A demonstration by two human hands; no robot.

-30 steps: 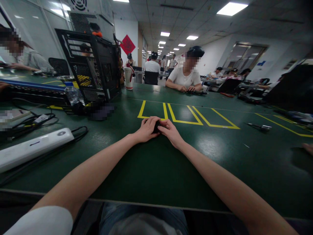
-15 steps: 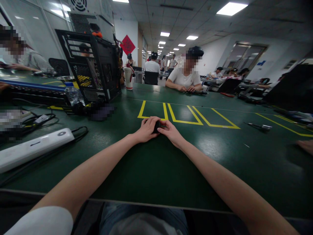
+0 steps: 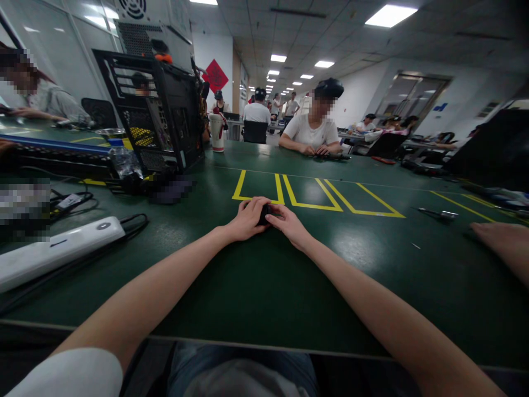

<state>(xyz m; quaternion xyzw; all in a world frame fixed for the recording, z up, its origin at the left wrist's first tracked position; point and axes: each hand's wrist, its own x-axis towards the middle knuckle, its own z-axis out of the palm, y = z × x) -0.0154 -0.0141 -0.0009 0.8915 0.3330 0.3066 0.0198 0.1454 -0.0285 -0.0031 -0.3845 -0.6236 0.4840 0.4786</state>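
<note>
Both of my hands meet over the green tabletop (image 3: 264, 286), just in front of the left yellow tape outline (image 3: 242, 184). Between them is a small black object (image 3: 263, 214), mostly covered by fingers, so its kind cannot be made out. My left hand (image 3: 248, 218) curls around its left side, fingers bent over the top. From the right, my right hand (image 3: 287, 223) pinches it with thumb and fingertips.
On the left stand an open black computer case (image 3: 182, 110), a white cup (image 3: 217, 132) and a white power strip (image 3: 61, 251) with cables. A metal-ended tool (image 3: 440, 214) lies at right, near another person's hand (image 3: 502, 240). A person (image 3: 314, 132) sits opposite.
My hands and the small black object stay nearly where they were. Another person's hand at the right edge has reached further left over the table.
</note>
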